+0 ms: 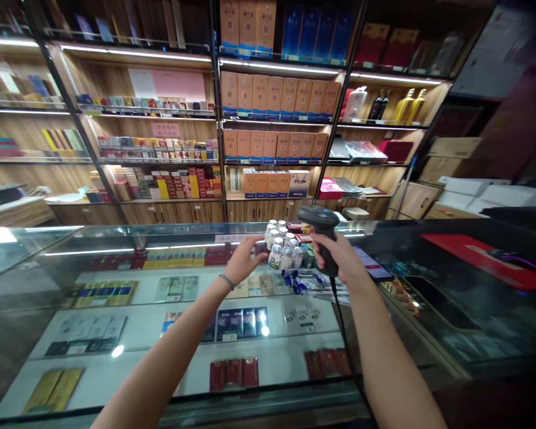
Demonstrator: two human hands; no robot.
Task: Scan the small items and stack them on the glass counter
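My right hand (339, 256) is wrapped round the handle of a black barcode scanner (324, 223), its head pointing left and its cable hanging down. To the left, my left hand (245, 259) reaches out with fingers and thumb apart, holding nothing. Beside its fingertips stands a group of several small jars (283, 244) with pale lids on the glass counter. Whether the fingers touch the nearest jar I cannot tell. Just in front of the jars lies a pile of blue-and-white packets (308, 281). Some red boxes (300, 228) sit behind the jars, partly hidden by the scanner.
The glass display counter (138, 333) holds rows of boxed packs under its top. A phone (371, 263) lies right of my right hand, near a dark tray (440, 302) and a red mat (486, 259). Tall shelves with orange boxes (274, 95) stand behind.
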